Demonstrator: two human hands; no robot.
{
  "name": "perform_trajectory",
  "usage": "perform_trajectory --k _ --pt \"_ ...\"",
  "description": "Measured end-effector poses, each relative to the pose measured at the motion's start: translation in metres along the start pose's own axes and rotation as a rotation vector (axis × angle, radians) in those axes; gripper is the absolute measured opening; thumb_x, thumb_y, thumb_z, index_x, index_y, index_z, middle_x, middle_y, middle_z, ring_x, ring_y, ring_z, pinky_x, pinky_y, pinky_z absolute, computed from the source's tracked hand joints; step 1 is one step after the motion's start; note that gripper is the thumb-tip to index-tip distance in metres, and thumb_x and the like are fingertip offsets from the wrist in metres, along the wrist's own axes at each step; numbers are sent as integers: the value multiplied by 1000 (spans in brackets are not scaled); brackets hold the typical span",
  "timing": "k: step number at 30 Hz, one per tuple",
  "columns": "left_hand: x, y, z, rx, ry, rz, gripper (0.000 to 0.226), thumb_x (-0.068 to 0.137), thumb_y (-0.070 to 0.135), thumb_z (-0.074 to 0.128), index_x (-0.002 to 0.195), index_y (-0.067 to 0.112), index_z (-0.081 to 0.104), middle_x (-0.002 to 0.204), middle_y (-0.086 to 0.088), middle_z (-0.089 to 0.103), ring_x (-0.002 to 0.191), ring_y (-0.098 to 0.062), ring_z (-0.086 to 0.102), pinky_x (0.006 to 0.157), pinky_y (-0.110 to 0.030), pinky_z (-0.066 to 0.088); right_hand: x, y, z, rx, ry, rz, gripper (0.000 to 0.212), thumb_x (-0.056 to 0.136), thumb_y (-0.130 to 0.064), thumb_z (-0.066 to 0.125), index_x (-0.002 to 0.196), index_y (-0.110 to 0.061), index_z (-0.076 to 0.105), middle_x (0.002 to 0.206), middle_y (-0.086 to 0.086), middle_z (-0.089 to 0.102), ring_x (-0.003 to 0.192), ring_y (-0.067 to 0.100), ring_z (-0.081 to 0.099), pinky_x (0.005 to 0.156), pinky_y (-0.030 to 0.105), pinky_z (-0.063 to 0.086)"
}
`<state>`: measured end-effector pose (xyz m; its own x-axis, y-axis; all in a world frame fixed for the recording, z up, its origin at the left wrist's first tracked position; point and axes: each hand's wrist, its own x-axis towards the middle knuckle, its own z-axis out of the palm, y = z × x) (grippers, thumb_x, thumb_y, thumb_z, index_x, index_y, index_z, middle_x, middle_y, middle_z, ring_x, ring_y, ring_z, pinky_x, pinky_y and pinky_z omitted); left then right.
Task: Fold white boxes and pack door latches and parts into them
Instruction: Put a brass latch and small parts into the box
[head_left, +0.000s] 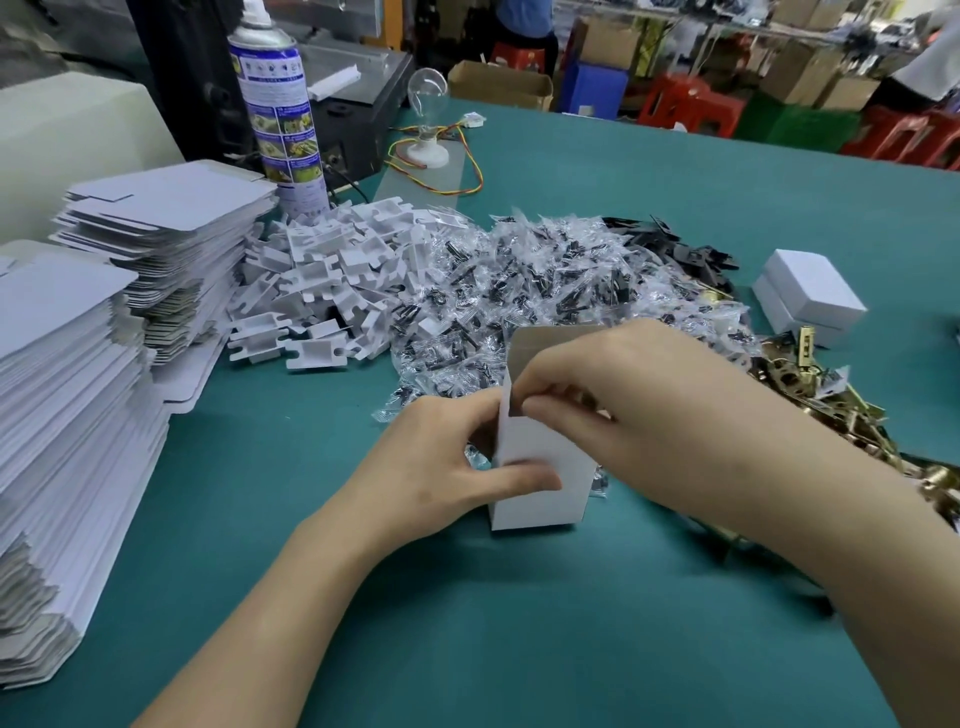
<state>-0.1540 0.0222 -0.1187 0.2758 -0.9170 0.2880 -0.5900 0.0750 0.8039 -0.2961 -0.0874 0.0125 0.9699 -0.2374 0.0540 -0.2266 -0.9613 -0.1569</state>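
Standing upright mid-tabletop, a white box (545, 501) was gripped by the left hand (431, 467) while the right hand (623, 387) pinched its top flap (530, 348).

Bright, even light from above falls on the teal table (623, 208), with only soft shadows under the forearms (779, 509), glints on the heap of clear plastic packets (519, 270), wide-angle bending at the edges and a soft, blurry background.
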Motion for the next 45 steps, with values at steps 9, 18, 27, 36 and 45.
perform_trajectory --k 9,18,27,36,45 --pt "1 -2 0 -36 -25 -48 47 78 66 75 114 35 72 94 28 73 68 9 61 62 -6 41 -18 70 -17 482 547 273 14 98 -29 64 108 -31 74 87 -13 77 85 2 73 73 25 60" --pt "3 5 7 -151 42 -55 33 78 60 78 109 59 67 98 29 75 83 3 71 66 -7 47 46 208 15 139 288 661 28 102 -21 56 125 -12 70 124 7 72 101 23 64 88 35 52" --pt "2 5 7 -151 62 -51 34 74 60 77 106 57 68 93 29 75 78 6 71 62 -5 47 96 271 30 25 123 721 33 105 -10 44 128 -2 67 128 19 67 100 33 66 81 34 51" --pt "1 3 7 -159 64 -49 34 76 63 78 108 56 69 91 27 76 67 6 66 57 -4 44 159 297 36 -61 -1 645 53 103 -14 49 155 -7 39 152 21 49 136 39 49 110 45 44" --pt "1 4 6 -132 48 -48 33 77 57 80 107 49 70 86 28 73 62 6 60 56 -3 41 198 315 44 -65 -19 607 70 97 3 43 163 -11 25 162 20 36 142 39 43 108 42 43"
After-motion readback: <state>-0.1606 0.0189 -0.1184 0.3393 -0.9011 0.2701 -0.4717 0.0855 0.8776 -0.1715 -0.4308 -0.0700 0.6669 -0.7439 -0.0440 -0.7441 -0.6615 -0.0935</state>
